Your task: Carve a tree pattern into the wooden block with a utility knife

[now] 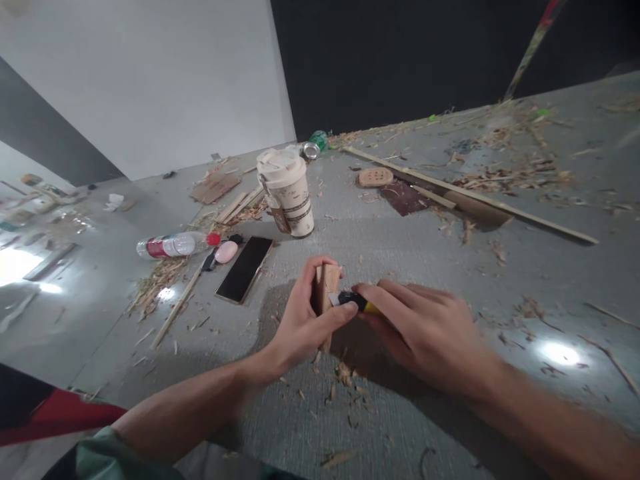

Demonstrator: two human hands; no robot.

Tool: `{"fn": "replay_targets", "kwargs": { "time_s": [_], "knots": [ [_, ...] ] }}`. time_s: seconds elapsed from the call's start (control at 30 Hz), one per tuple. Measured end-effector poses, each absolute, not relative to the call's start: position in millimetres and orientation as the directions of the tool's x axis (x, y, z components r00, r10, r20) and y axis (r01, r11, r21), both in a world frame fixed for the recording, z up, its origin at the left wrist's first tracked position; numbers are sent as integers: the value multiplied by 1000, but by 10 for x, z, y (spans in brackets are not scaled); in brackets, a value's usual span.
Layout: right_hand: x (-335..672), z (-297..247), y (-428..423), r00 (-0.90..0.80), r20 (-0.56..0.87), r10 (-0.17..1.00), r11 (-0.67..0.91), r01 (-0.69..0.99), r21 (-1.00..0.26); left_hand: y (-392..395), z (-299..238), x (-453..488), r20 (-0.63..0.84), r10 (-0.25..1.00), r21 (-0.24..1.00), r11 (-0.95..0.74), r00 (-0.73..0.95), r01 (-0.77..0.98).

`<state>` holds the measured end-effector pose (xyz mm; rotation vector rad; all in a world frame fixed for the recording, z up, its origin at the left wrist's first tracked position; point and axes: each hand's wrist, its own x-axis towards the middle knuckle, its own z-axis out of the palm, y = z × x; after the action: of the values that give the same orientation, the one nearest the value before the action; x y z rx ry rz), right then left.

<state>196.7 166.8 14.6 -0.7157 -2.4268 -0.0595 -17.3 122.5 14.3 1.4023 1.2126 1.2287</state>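
My left hand point(304, 319) is closed around a small block of wood point(327, 279), held upright just above the grey surface. In my right hand point(417, 320) is a utility knife point(353, 301) with a black and yellow handle. Its short blade rests against the right side of the wood, and my left thumb reaches across to the knife's black front end. Part of the block is hidden by my left fingers and thumb. Wood shavings point(345, 373) lie scattered below both hands.
A lidded paper cup point(287, 193) stands ahead, with a phone point(245, 269) and a lying plastic bottle point(175, 245) to the left. Farther back are a green can point(316, 145), a carved wooden piece point(375, 177) and a long wooden strip point(480, 198). A grey-and-black wall point(360, 67) rises behind.
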Motion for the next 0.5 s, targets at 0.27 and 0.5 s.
{"fn": "replay_targets", "kwargs": {
  "time_s": [0.27, 0.5],
  "knots": [
    [1875, 142, 1513, -593, 567, 571, 794, 574, -199, 1155, 174, -133, 109, 994, 990, -107, -12, 94],
    [1929, 152, 1623, -637, 532, 558, 825, 496, -271, 1187, 130, -96, 69, 997, 997, -68, -37, 37]
  ]
}}
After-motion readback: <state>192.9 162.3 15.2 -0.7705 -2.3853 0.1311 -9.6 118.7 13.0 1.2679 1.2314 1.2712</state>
